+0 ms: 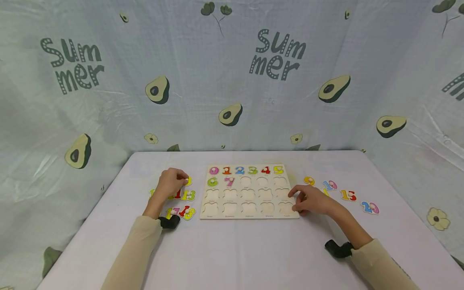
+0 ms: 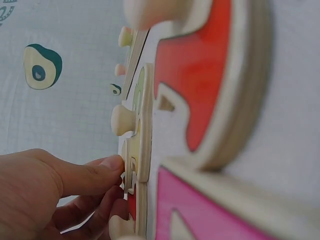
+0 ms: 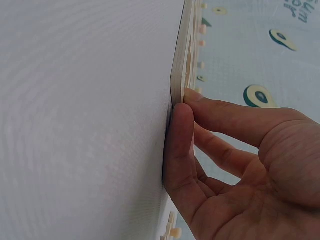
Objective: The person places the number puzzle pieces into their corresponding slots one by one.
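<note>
My left hand [image 1: 169, 184] is at the left group of number pieces, thumb and fingers pinching a yellow number piece [image 1: 188, 181] whose digit is partly covered. In the left wrist view the thumb and fingers [image 2: 112, 164] meet at a thin wooden piece, close to other knobbed pieces. The wooden number puzzle board [image 1: 250, 219] lies in the middle of the table, with pieces 0 to 7 set in its upper slots. At the board's lower right corner, my right hand [image 1: 313, 200] grips the edge between thumb and fingers; the right wrist view shows the board edge [image 3: 177, 87] there.
Left of the board lie a 13 [image 1: 188, 195], an 18 [image 1: 187, 212], a 17 [image 1: 172, 212] and others partly behind the left arm. Toward the right are a 9 [image 1: 309, 181], a 10 [image 1: 330, 185], a 15 [image 1: 349, 195] and a 20 [image 1: 370, 208].
</note>
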A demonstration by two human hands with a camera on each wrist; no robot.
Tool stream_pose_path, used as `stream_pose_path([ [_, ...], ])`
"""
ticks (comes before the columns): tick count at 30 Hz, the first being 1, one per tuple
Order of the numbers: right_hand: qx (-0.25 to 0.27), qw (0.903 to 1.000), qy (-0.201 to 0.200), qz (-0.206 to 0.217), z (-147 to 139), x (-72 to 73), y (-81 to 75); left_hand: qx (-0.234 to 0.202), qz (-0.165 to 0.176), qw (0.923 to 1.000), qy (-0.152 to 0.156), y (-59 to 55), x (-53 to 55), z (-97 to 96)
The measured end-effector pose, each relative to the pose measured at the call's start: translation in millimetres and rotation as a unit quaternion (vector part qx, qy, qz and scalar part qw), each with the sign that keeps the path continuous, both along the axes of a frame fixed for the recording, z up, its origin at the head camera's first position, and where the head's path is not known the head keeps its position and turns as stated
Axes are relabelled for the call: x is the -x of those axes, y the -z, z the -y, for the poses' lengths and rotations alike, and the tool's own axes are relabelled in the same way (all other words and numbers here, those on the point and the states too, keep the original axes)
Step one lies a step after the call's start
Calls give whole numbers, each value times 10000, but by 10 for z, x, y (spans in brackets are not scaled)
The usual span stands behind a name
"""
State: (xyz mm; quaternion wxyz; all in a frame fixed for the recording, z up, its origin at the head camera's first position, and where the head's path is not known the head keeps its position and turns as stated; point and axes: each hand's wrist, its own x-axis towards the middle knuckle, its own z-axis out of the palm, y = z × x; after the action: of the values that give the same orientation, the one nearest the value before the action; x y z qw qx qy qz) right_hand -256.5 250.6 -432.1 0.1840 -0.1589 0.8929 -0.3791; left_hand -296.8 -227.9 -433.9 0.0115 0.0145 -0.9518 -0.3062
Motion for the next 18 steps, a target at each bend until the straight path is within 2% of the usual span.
stream_pose_path([
  [8,33,10000,-34,21,-18,11,21,-58,-56,10000,-12,-60,-3,-31],
  [14,6,10000,-48,15,-24,31,25,-7,-257,9997,26,-140,-17,-51],
  [18,14,10000,-52,28,-18,37,13,1,-513,9986,122,-187,-34,-106],
])
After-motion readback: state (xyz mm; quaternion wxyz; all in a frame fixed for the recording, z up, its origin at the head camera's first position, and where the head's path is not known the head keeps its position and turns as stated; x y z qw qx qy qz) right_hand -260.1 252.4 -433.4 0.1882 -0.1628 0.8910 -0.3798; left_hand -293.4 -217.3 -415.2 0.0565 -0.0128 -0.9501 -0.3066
